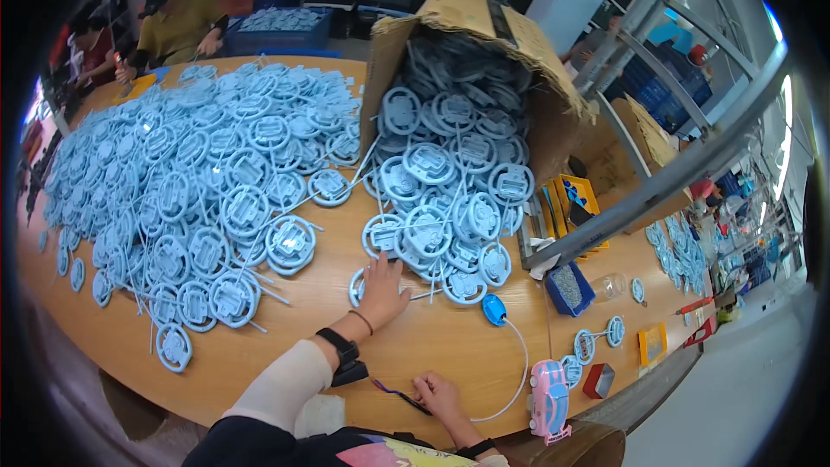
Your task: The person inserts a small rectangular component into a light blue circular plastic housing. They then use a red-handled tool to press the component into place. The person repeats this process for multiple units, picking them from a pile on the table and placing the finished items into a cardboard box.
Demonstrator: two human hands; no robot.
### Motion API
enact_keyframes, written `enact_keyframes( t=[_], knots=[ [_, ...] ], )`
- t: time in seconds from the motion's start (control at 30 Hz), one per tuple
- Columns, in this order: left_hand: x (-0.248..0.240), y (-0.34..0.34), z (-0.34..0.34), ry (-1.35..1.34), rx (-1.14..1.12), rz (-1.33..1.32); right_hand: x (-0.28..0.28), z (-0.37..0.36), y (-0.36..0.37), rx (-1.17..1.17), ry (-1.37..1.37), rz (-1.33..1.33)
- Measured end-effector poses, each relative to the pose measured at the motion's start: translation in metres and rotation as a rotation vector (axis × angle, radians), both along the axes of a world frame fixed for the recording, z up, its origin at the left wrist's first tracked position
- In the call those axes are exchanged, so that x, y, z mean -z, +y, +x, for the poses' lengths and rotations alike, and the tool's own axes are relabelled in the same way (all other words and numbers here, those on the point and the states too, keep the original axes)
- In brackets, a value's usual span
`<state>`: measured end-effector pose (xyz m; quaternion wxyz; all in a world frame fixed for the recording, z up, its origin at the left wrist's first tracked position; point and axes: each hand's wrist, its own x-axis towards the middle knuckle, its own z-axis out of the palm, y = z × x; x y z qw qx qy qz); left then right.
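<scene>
My left hand (381, 291) reaches forward with its fingers apart. Its fingertips touch the near edge of a heap of light-blue plastic toy steering wheels (430, 231) spilling from a cardboard box. One light-blue wheel (355, 288) shows partly beside this hand, half hidden by it. My right hand (439, 395) rests low on the table, fingers loosely bent and apart. Beside its fingertips lies a thin dark stick-like piece (400, 396) with a purplish end; I see no grip on it. A white cable (526, 361) curves from a blue oval piece (494, 310) to near my right wrist.
A large pile of blue wheels (207, 247) covers the table's left. The open carton (553, 112) stands ahead, beside a metal frame (683, 182). To the right are a blue bin (568, 289), a pink toy car (549, 401) and a yellow tray (653, 344). People sit across the table.
</scene>
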<state>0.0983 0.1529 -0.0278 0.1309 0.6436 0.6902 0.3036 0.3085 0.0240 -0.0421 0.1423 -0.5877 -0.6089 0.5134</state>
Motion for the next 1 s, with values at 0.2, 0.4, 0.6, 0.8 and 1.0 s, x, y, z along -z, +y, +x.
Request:
enact_keyframes(
  t=[0.2,0.4,0.6,0.8,1.0],
  knots=[
    [-0.032,0.037,-0.043,-0.122,0.059,0.343,0.011,0.021,0.041,0.017,0.119,0.001],
    [-0.038,0.127,-0.09,-0.272,-0.127,0.347,-0.075,0.046,0.197,0.255,0.159,0.406],
    [-0.016,0.184,-0.1,-0.369,-0.136,0.312,-0.049,0.07,0.333,0.334,0.092,0.72],
    [0.002,0.192,-0.105,-0.486,0.028,0.086,-0.001,0.041,0.351,0.391,0.216,0.412],
    [0.028,0.176,-0.071,-0.844,0.016,0.173,0.008,0.003,0.341,0.484,0.33,0.436]
  ],
)
